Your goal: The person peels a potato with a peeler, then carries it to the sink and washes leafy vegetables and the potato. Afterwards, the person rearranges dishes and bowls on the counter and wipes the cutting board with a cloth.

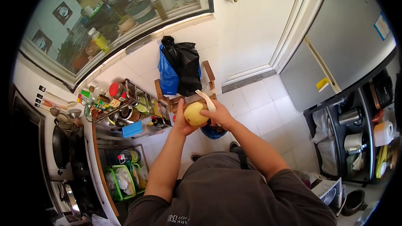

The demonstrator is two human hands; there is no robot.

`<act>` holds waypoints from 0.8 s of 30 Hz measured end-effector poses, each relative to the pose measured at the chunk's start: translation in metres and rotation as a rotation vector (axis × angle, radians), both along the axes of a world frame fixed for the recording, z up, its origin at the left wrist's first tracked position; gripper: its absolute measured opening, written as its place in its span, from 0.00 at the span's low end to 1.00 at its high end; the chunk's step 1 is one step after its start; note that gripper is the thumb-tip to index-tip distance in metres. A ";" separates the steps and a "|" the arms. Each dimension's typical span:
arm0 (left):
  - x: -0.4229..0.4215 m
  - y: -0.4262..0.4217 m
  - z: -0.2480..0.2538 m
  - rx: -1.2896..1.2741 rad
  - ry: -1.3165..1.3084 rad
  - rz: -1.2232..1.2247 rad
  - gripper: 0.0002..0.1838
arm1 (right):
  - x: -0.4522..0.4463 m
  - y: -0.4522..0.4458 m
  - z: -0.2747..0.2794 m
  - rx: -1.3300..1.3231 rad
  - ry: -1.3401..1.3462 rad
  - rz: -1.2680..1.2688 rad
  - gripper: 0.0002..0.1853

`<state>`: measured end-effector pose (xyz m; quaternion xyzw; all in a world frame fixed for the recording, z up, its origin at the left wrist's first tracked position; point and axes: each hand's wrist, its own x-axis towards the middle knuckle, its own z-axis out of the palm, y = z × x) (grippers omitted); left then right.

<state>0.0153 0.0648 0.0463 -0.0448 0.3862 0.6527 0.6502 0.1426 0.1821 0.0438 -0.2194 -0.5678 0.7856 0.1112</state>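
A pale yellow, round fruit or vegetable (195,114) is held in front of my body. My left hand (181,121) is wrapped round its left side. In my right hand (222,116) is a white-handled tool (206,100), its handle sticking up past the fingers, while that hand also touches the yellow item's right side. The tool's working end is hidden by my hand. Below my hands, a dark blue bag or bin (214,131) shows on the floor.
Black and blue bags (184,65) hang by a wooden chair (209,71) ahead. A rack of jars (121,109) stands at left, near the stove. A fridge (335,42) and a shelf of pots (354,142) stand at right. A white door (255,33) is ahead.
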 end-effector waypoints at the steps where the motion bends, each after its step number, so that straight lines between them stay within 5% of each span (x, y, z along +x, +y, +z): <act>1: 0.002 0.001 0.000 0.019 -0.043 0.100 0.38 | -0.002 -0.001 -0.001 -0.001 0.001 0.004 0.29; 7: 0.012 0.006 -0.002 0.007 0.064 0.381 0.39 | -0.012 -0.009 0.001 0.022 0.015 -0.071 0.30; 13: 0.006 0.016 -0.015 0.092 -0.011 0.595 0.36 | -0.018 -0.035 -0.001 0.531 0.038 -0.264 0.32; 16: 0.012 0.012 -0.008 0.093 -0.025 0.406 0.32 | -0.016 -0.043 0.011 0.517 -0.059 -0.285 0.34; 24: 0.003 0.008 -0.014 0.056 -0.014 0.417 0.29 | 0.005 -0.037 0.013 0.721 -0.205 -0.222 0.22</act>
